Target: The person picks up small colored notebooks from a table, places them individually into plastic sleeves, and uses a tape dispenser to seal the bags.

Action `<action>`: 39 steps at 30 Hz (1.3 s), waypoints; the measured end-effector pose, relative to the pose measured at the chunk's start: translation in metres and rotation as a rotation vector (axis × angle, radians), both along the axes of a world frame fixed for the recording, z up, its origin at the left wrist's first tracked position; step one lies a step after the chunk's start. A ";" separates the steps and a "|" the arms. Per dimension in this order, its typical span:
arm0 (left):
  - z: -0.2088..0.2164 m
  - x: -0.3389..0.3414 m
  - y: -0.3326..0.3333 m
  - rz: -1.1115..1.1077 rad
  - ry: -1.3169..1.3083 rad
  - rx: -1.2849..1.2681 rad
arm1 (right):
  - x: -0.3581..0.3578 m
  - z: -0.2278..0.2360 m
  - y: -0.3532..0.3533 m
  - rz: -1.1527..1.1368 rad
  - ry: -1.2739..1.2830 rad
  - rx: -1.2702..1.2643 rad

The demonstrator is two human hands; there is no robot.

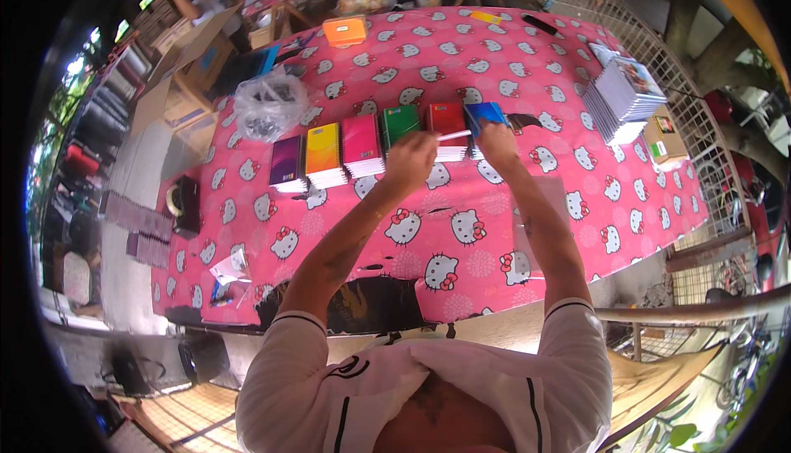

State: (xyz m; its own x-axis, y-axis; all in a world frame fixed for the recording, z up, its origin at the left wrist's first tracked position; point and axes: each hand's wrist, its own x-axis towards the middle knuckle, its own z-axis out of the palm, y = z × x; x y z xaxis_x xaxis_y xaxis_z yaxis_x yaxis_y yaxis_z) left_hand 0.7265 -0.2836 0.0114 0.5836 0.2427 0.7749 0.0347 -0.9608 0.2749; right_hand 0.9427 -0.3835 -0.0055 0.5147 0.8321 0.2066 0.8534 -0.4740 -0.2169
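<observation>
Stacks of spiral notebooks stand in a row across the middle of the table: purple, yellow, pink, green, red and blue. My left hand is closed in front of the green and red stacks. A narrow white object sticks out from its fingers over the red stack; its kind is not clear. At the blue stack's near end, my right hand has its fingers bent onto the top notebook. My hand hides the near part of that stack.
A clear plastic bag lies behind the purple stack. Piled books stand at the right, beside a small brown box. A tape dispenser sits at the left edge, and an orange box at the back. Another person is far left.
</observation>
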 end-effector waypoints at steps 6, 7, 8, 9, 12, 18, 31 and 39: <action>0.069 -0.146 -0.004 0.248 -0.029 -0.611 | -0.079 0.014 -0.070 0.339 0.260 0.609; 0.074 -0.157 -0.011 0.232 -0.020 -0.640 | -0.095 0.000 -0.081 0.406 0.313 0.550; 0.065 -0.166 -0.021 0.163 0.001 -0.478 | -0.112 -0.019 -0.088 0.473 0.371 0.490; 0.052 -0.175 -0.033 0.094 0.024 -0.316 | -0.126 -0.044 -0.092 0.625 0.324 0.468; -0.016 -0.193 -0.074 -0.087 0.212 0.015 | -0.138 -0.083 -0.090 0.817 0.251 0.273; -0.065 -0.200 -0.067 0.009 0.287 -0.225 | -0.166 -0.042 -0.010 0.428 0.483 0.430; 0.083 -0.221 0.008 0.509 0.160 -0.112 | -0.159 -0.040 -0.020 0.444 0.905 0.595; -0.051 -0.099 -0.074 0.283 0.636 -0.321 | -0.134 -0.080 -0.070 0.501 0.707 0.317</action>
State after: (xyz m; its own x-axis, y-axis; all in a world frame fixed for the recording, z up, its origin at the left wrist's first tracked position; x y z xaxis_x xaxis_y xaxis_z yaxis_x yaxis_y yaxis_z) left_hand 0.6271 -0.3580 -0.0400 0.7760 0.6055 0.1766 0.5121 -0.7683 0.3840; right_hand 0.8092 -0.4539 -0.0853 0.2029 0.9498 0.2381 0.5622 0.0860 -0.8225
